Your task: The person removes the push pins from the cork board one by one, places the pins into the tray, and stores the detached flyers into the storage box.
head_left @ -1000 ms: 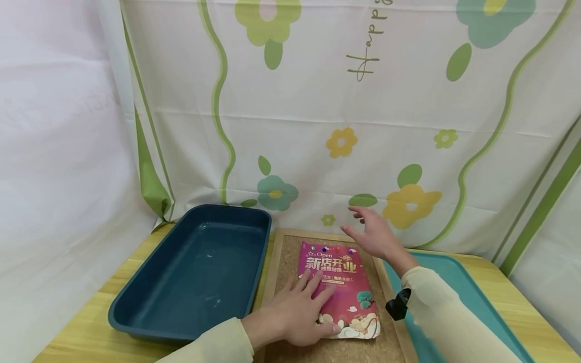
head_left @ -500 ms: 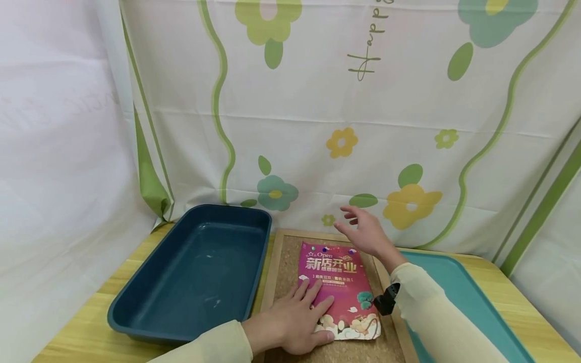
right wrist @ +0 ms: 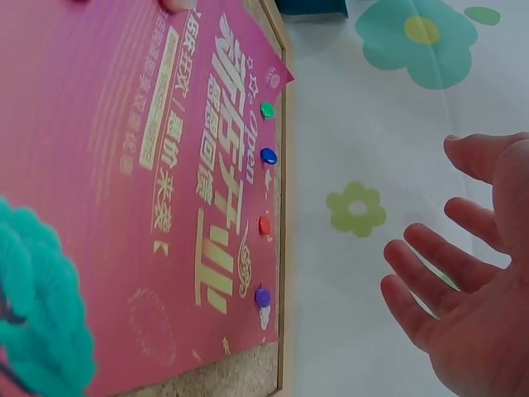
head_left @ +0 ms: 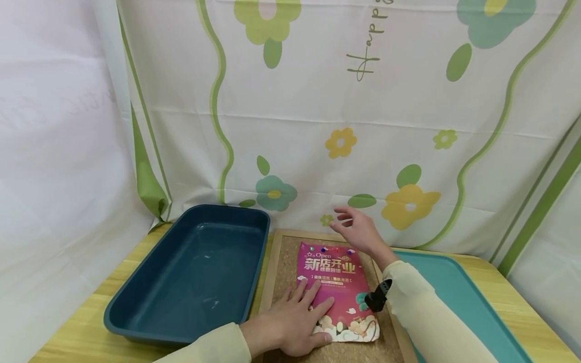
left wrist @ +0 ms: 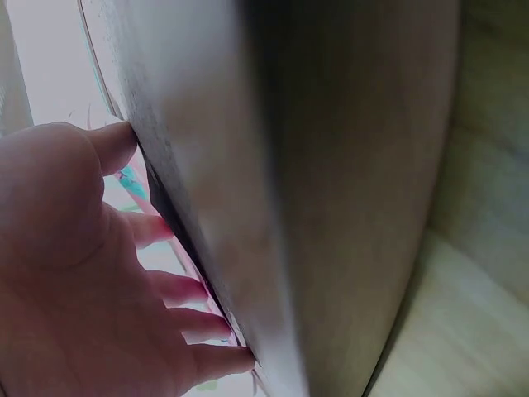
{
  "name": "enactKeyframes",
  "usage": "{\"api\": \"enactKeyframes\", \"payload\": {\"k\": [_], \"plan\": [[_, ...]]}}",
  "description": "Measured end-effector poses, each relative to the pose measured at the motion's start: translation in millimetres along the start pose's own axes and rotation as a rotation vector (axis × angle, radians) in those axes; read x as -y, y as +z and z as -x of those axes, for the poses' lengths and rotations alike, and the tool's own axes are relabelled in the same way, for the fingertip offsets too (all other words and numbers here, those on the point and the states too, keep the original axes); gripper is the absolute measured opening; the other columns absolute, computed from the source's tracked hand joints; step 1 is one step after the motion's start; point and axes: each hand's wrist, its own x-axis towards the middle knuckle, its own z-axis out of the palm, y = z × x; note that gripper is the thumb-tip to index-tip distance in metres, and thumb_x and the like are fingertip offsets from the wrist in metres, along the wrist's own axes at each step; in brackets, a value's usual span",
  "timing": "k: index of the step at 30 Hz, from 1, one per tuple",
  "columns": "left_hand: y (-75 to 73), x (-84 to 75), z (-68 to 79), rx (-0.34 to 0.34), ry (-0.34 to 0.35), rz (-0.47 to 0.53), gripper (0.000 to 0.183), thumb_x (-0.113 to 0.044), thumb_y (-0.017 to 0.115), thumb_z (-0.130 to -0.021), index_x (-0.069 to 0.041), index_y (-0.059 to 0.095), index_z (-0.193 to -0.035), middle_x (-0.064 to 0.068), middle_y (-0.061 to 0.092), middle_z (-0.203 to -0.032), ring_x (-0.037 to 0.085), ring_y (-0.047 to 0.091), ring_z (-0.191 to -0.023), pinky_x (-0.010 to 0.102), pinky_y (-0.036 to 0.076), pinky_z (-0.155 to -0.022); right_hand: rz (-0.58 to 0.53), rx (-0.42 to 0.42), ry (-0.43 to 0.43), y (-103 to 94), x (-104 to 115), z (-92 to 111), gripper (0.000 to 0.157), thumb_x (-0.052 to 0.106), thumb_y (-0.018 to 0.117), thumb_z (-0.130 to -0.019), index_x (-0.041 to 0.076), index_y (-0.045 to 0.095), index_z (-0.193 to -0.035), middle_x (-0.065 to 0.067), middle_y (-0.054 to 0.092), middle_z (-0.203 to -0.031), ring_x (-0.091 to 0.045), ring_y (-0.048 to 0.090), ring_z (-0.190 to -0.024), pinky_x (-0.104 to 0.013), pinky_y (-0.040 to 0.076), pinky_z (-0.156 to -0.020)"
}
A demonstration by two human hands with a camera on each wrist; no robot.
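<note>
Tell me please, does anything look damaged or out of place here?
Only the poster: its top-left corner seems to jut over the board's frame in the right wrist view, perhaps curled. Nothing looks spilled.

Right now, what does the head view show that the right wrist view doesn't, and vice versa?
Head only: the teal tray, the wooden tabletop, the black device at the right wrist, and the full left hand spread on the poster.

Right wrist only: the palm side of the right hand, and pin heads in green, blue, red and purple seen clearly; head gives mere specks.

Both: poster, right hand, the board's wooden frame, flower-print cloth.
</note>
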Motion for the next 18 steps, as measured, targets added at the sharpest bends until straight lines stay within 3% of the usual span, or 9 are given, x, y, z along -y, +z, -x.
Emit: {"api": "enactKeyframes", "payload": {"k": [18], "plan": [[1.6,0.7,-1.4,-0.008,-0.004,-0.023,0.073,-0.068,0.057,-0.098,-0.049,0.032,-0.164,-0.005,0.020,-0.179,0.036,0.018,-0.166,0.063,0.031,-0.128,-0.057,0.027,0.018,20.0,18,-16,0.049,0.033,0.067,-0.106,0.009,0.059,-0.148,-0.016,0.068,-0.139,-0.036,0.064,-0.130,-0.052,0.058,-0.103]]}}
